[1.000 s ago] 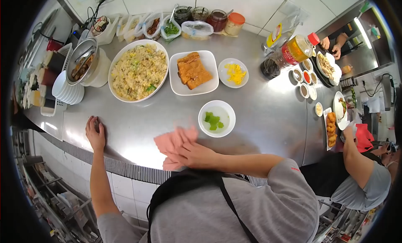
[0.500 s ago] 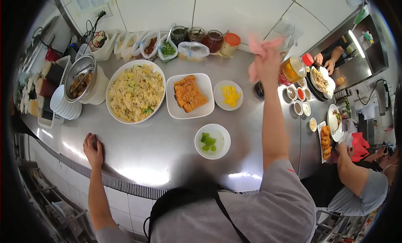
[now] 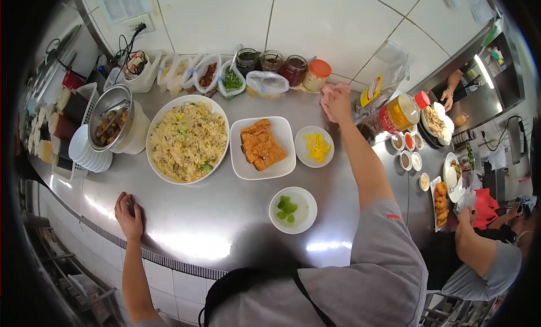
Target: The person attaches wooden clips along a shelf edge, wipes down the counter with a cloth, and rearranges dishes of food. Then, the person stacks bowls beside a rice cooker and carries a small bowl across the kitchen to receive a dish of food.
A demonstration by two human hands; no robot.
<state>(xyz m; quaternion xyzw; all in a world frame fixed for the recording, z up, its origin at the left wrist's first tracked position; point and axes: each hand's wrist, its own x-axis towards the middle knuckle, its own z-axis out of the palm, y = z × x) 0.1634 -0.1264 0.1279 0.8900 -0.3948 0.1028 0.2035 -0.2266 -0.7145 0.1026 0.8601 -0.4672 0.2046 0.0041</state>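
Note:
My right hand (image 3: 339, 103) reaches to the back of the steel counter (image 3: 186, 214) and presses on a pink cloth (image 3: 326, 104), between the red-lidded jar (image 3: 317, 74) and the bottles. My left hand (image 3: 129, 216) rests on the counter near its front left edge, fingers lying apart, holding nothing. Ahead of me are a large bowl of fried rice (image 3: 187, 139), a square dish with a fried cutlet (image 3: 262, 144), a small plate of yellow strips (image 3: 316, 147) and a white bowl with green leaves in clear liquid (image 3: 293, 210).
A red-capped bottle (image 3: 396, 114) lies tilted beside a bag. Small sauce cups, fried pieces (image 3: 440, 205) and a co-worker's arm (image 3: 477, 241) are at right. Bagged ingredients and jars line the wall. A metal bowl (image 3: 111, 117) and stacked white bowls (image 3: 90, 149) stand left.
My right hand has moved from the front edge to the back of the counter with the pink cloth. My left hand has stayed on the counter. The view has tilted.

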